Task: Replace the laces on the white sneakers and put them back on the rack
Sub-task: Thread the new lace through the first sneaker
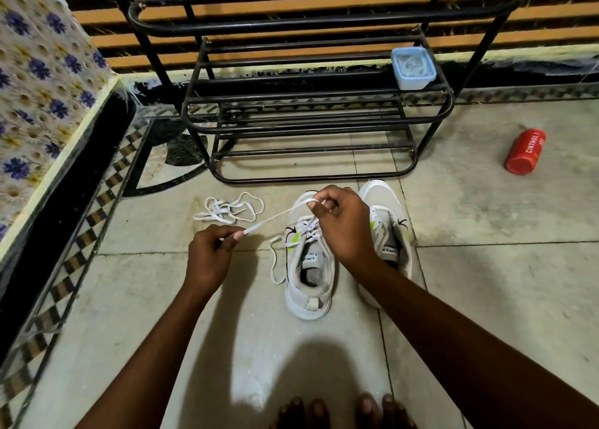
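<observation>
Pinching the tip of a white lace [278, 216], the left hand [209, 255] has its thumb and forefinger closed on the hard end, at about nine o'clock from the shoe being worked. The right hand [345, 222] is closed on the same lace further along, just above the eyelets, so the stretch between the two grips runs taut and straight. Held so, the tip seems easier to aim at an eyelet, and the slack stays out of the way.

Below the right hand stands the left sneaker [308, 276], heel toward the person, its upper eyelets partly laced; the other end of the lace hangs in a loose loop on the floor at the shoe's nine o'clock. The second sneaker [385, 234] sits touching it at three o'clock, half hidden by the right forearm; how far it is laced cannot be told.

A spare lace [228, 209] lies in a tangle on the floor tiles [486, 282] at ten o'clock, probably one taken out or still to go in. At twelve o'clock stands the black metal rack [308, 110], with a small lidded plastic box [413, 68] on one shelf. A red can [525, 151] lies on its side at two o'clock, well apart.

Judging by this, the lacing is under way and the return to the rack not yet begun.
</observation>
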Action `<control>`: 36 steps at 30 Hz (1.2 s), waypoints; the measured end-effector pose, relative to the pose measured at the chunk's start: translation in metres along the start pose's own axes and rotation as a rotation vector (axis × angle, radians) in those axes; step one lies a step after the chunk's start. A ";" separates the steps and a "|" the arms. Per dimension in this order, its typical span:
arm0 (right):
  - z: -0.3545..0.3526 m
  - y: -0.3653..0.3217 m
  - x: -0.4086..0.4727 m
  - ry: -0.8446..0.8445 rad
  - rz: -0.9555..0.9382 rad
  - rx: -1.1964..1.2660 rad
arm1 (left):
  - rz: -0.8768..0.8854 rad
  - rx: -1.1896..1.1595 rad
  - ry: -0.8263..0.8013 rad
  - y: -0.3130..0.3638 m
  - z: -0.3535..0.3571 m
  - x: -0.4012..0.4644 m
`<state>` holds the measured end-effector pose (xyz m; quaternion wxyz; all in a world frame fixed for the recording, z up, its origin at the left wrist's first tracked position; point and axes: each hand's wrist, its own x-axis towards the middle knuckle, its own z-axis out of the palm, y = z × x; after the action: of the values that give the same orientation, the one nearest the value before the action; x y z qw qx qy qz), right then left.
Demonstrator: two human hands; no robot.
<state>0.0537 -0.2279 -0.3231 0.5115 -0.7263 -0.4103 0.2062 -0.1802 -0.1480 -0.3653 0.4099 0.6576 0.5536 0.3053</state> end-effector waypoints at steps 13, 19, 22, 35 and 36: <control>-0.007 0.009 -0.003 0.029 0.139 0.053 | -0.145 0.092 -0.115 -0.011 0.006 -0.009; -0.016 0.019 -0.029 -0.068 -0.020 -0.109 | -0.132 -0.278 -0.132 0.033 0.025 -0.018; -0.015 0.028 -0.035 -0.145 -0.103 -0.187 | -0.184 -0.468 -0.140 0.060 0.040 -0.022; -0.022 0.039 -0.040 -0.091 0.190 0.015 | -0.036 -0.142 -0.199 0.077 0.081 -0.027; -0.020 0.041 -0.040 -0.080 0.203 0.019 | -0.023 -0.121 -0.207 0.077 0.081 -0.028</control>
<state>0.0607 -0.2774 -0.3570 0.4781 -0.7505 -0.3527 0.2894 -0.0793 -0.1953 -0.3348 0.5074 0.6533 0.4962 0.2639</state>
